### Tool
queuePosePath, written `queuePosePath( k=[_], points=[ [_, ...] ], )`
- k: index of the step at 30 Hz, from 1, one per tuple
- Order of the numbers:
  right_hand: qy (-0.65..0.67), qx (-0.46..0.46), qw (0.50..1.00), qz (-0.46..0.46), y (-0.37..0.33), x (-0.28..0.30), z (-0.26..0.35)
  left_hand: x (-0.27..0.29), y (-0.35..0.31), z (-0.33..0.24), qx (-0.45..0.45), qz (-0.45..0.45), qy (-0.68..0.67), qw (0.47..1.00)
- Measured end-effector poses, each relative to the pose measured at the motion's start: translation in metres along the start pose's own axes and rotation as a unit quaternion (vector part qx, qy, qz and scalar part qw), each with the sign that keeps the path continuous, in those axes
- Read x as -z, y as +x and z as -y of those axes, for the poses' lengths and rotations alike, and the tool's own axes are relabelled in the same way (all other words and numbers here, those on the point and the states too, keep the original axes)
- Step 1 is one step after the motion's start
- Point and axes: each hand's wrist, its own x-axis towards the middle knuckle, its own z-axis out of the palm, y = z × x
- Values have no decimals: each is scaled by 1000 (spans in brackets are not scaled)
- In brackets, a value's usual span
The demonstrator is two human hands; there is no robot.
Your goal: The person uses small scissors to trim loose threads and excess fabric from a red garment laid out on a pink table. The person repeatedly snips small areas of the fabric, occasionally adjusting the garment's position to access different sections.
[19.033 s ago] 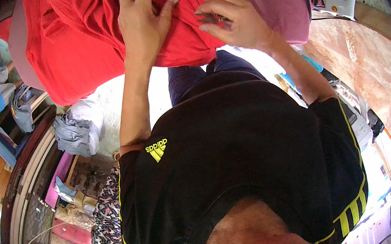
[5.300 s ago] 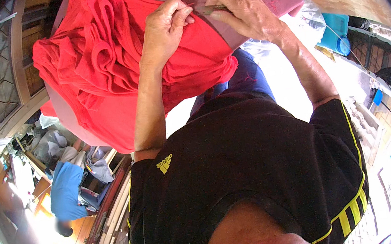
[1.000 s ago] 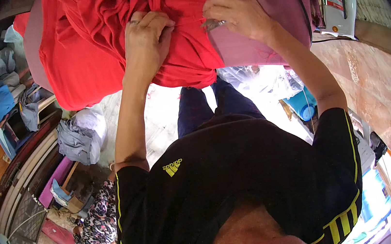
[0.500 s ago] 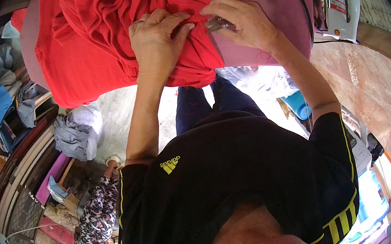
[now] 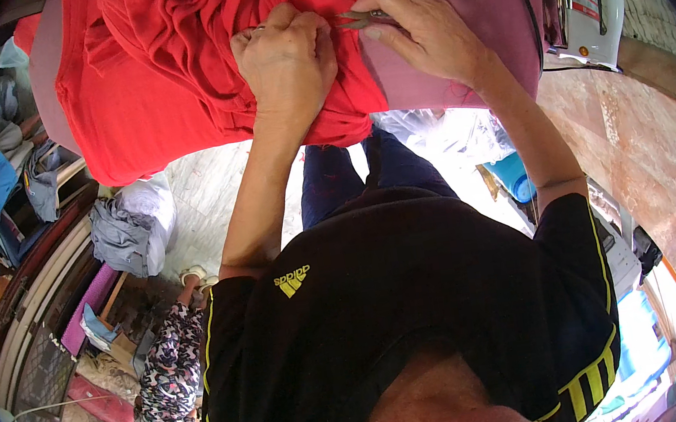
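A bunched red cloth (image 5: 140, 109) lies over a mauve padded board (image 5: 470, 17) and hangs past its near edge. My left hand (image 5: 286, 61) is closed on a fold of this cloth, thumb and forefinger pinched together. In my right hand (image 5: 430, 35) are small metal thread snips (image 5: 361, 19), held between thumb and fingers. Their blades point left over the cloth, close to my left fingertips. Whether the tips touch the fabric I cannot tell. Loose red threads (image 5: 459, 93) lie on the board to the right.
A white iron (image 5: 590, 7) stands at the far right, and a black cord (image 5: 529, 10) runs along the board's right side. Below it is a blue bucket (image 5: 513, 177). Grey and white cloths (image 5: 126, 237) are heaped at left. Another person in a patterned top (image 5: 168, 375) is at lower left.
My left hand has curled more tightly and turned its knuckles up. The snips in my right hand have risen slightly and now point toward the left fingertips.
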Motion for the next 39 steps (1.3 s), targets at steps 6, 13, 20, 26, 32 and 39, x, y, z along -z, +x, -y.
queuePosePath(
  k=[6, 13, 20, 26, 32, 39],
  points=[
    [-83, -17, 996, 23, 6, -3, 12, -13, -1, 8, -27, -32, 8, 999],
    [-93, 0, 996, -6, 11, -8, 10, -8, -2, 2, -10, 5, 32, 999],
    [94, -55, 994, -21, 4, 3, 3, 51, -33, 20, 34, -1, -357, 934],
    [144, -43, 987, -59, 0, -6, -6, 121, -61, 38, 68, 374, -240, 893],
    [73, -11, 991, -112, 9, -21, -3, 32, 23, 20, -42, 38, -219, 974],
    [11, -19, 997, -81, 22, -27, 2, 10, 28, 25, -23, 119, -136, 983]
  ],
)
